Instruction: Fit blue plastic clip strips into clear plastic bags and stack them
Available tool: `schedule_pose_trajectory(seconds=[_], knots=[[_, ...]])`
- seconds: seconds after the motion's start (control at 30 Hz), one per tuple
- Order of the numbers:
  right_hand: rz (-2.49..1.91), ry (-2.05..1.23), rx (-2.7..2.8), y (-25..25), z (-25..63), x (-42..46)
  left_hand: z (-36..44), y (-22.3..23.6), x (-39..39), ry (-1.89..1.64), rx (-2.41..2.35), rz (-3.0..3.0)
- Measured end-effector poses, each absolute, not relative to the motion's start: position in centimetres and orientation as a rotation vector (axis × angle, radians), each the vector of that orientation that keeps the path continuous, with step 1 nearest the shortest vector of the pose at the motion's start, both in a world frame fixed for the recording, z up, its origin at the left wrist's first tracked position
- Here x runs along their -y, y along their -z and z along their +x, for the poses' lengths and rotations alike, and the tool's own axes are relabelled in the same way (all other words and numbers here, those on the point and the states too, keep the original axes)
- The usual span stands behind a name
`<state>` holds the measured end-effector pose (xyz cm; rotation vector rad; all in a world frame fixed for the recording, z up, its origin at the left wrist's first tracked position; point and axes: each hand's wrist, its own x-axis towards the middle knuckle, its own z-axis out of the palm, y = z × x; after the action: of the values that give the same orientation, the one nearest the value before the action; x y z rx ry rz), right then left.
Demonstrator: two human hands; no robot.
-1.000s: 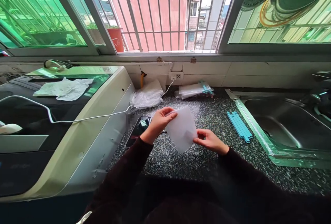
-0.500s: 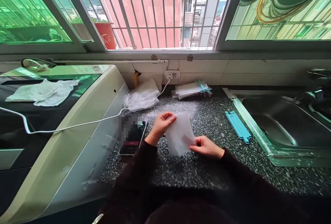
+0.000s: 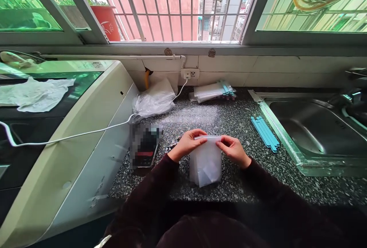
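A translucent plastic bag hangs from both hands above the speckled dark counter, its top edge running level between them. My left hand pinches the upper left corner, thumb in front. At the upper right corner my right hand is closed on the same edge. Left of my hands lies a phone, partly blurred out. Several flat light-blue sticks rest in a row on the counter to the right.
A pile of clear plastic bags lies by the wall, and packed bags with blue ends lie behind my hands. A white cable runs from the wall socket across the washing machine. The steel sink is at right.
My right hand has moved up from the bag's lower right corner to its top edge. The bag has turned upright and come slightly lower. The view has tilted down a little.
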<state>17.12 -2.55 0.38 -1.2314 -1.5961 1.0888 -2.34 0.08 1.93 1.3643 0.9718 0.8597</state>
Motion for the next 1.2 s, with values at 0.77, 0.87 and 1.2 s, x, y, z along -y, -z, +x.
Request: schedule_pose_trajectory(seconds=[0.77,0.87,1.2], knots=[[-1.211,-0.888,1.575,-0.1,17.4,2.2,-2.0,0.0,0.4,-0.973,-1.012,1.258],[-1.206,-0.874,1.639,0.0,17.0,2.3,-2.1,0.2,0.4,-1.033,-1.054,1.207],[-1.224,-0.929,1.475,0.5,17.7,1.6,-1.7,0.4,0.7,-0.734,-0.965,1.178]])
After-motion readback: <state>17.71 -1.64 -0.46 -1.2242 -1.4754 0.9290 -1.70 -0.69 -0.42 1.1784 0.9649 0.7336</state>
